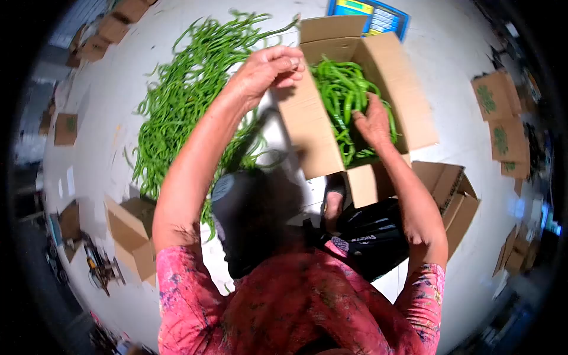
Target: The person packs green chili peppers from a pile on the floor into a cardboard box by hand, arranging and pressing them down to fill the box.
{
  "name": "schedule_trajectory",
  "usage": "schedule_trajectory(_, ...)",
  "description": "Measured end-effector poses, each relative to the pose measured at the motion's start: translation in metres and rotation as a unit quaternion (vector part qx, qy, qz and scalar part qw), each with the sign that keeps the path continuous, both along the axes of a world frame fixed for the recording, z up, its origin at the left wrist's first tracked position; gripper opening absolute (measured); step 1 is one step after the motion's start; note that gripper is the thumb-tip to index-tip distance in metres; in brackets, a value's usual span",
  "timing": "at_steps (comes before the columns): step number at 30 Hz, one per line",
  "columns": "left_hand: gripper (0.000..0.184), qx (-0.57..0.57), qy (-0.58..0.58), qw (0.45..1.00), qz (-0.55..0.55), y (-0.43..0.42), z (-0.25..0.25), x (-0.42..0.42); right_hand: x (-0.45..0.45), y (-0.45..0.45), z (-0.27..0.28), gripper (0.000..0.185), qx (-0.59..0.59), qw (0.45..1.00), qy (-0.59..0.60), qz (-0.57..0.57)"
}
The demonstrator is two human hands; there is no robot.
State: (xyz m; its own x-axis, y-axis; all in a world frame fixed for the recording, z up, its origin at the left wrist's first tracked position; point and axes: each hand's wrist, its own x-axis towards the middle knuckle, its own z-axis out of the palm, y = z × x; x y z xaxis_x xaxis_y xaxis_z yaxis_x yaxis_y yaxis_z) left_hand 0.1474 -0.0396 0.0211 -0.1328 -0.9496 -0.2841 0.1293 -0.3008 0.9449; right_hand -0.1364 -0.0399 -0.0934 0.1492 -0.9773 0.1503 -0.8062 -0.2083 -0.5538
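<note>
Long green chili peppers lie heaped inside an open cardboard box. My right hand reaches into the box and touches the peppers, thumb and fingers apart; some of its fingertips are hidden. My left hand is raised over the box's left flap, with its fingers curled together. Whether anything small is between those fingers cannot be made out. To the left, a large loose pile of green chili peppers spreads over the pale floor, partly covered by my left forearm.
A blue printed board lies behind the box. Open cardboard boxes stand at the lower left and just right of my leg. More printed cartons line the right side. My foot is close to the box's near side.
</note>
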Motion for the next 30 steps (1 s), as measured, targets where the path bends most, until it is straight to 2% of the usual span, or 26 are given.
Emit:
schedule_trajectory(2, 0.029, -0.019, -0.033, 0.999, 0.031, 0.012, -0.004, 0.043, -0.001, -0.012, -0.015, 0.055, -0.052, 0.999, 0.007, -0.001)
schedule_trajectory(4, 0.031, 0.017, -0.023, 0.993, 0.117, 0.034, -0.029, 0.083, -0.005, -0.036, -0.030, 0.054, 0.021, 0.997, 0.072, -0.029)
schedule_trajectory(5, 0.032, 0.041, -0.011, 0.985, 0.165, 0.048, -0.048, 0.104, -0.005, -0.045, -0.028, 0.051, 0.034, 0.996, 0.059, -0.058)
schedule_trajectory(7, 0.028, 0.078, -0.069, 0.979, 0.176, 0.092, -0.101, 0.153, -0.016, -0.074, -0.044, 0.041, -0.084, 0.992, -0.090, -0.033)
schedule_trajectory(8, 0.028, 0.105, -0.071, 0.966, 0.227, 0.119, -0.132, 0.171, -0.006, -0.070, -0.011, 0.038, -0.022, 0.987, -0.138, -0.077)
schedule_trajectory(9, 0.022, 0.141, -0.071, 0.948, 0.277, 0.149, -0.153, 0.181, -0.014, -0.083, -0.013, 0.038, 0.005, 0.985, -0.157, -0.072)
schedule_trajectory(10, 0.009, 0.166, -0.093, 0.940, 0.281, 0.179, -0.184, 0.199, -0.024, -0.090, -0.025, 0.043, -0.005, 0.993, -0.109, -0.032)
schedule_trajectory(11, 0.010, 0.154, -0.148, 0.956, 0.200, 0.210, -0.208, 0.221, -0.045, -0.103, -0.047, 0.048, 0.054, 0.996, -0.063, 0.010)
schedule_trajectory(12, 0.012, 0.214, -0.158, 0.904, 0.335, 0.226, -0.208, 0.202, -0.031, -0.086, -0.019, 0.053, 0.202, 0.978, -0.036, -0.028)
schedule_trajectory(13, 0.010, 0.208, -0.137, 0.896, 0.369, 0.248, -0.235, 0.209, -0.029, -0.080, -0.025, 0.053, 0.161, 0.987, -0.027, -0.015)
schedule_trajectory(14, 0.011, 0.171, -0.220, 0.887, 0.369, 0.272, -0.278, 0.217, -0.031, -0.077, -0.035, 0.053, 0.121, 0.992, -0.019, -0.001)
schedule_trajectory(15, 0.014, 0.135, -0.304, 0.871, 0.362, 0.292, -0.306, 0.223, -0.038, -0.081, -0.045, 0.054, 0.149, 0.986, -0.059, 0.034)
schedule_trajectory(17, 0.024, 0.132, -0.485, 0.822, 0.267, 0.297, -0.293, 0.209, -0.048, -0.086, -0.053, 0.054, 0.045, 0.995, 0.047, 0.072)
schedule_trajectory(18, 0.029, 0.045, -0.580, 0.773, 0.252, 0.294, -0.290, 0.203, -0.050, -0.084, -0.050, 0.055, 0.041, 0.996, 0.038, 0.073)
schedule_trajectory(20, 0.044, -0.019, -0.610, 0.755, 0.242, 0.280, -0.278, 0.194, -0.044, -0.074, -0.017, 0.057, 0.046, 0.993, 0.063, 0.085)
schedule_trajectory(21, 0.053, -0.039, -0.622, 0.747, 0.231, 0.272, -0.281, 0.194, -0.025, -0.056, 0.014, 0.057, 0.075, 0.992, 0.006, 0.097)
schedule_trajectory(24, 0.066, -0.023, -0.667, 0.727, 0.161, 0.238, -0.265, 0.185, 0.017, -0.006, 0.086, 0.051, 0.219, 0.971, -0.021, 0.097)
schedule_trajectory(26, 0.063, -0.041, -0.740, 0.664, 0.098, 0.226, -0.295, 0.194, 0.024, 0.023, 0.102, 0.048, 0.314, 0.941, -0.035, 0.124)
schedule_trajectory(27, 0.062, -0.050, -0.772, 0.630, 0.064, 0.223, -0.313, 0.199, 0.023, 0.038, 0.101, 0.045, 0.295, 0.941, -0.022, 0.162)
schedule_trajectory(28, 0.054, -0.082, -0.817, 0.569, 0.056, 0.223, -0.329, 0.204, 0.030, 0.052, 0.107, 0.042, 0.309, 0.935, 0.000, 0.176)
schedule_trajectory(30, 0.052, -0.045, -0.803, 0.594, 0.011, 0.217, -0.339, 0.211, 0.045, 0.078, 0.118, 0.037, 0.325, 0.926, 0.035, 0.187)
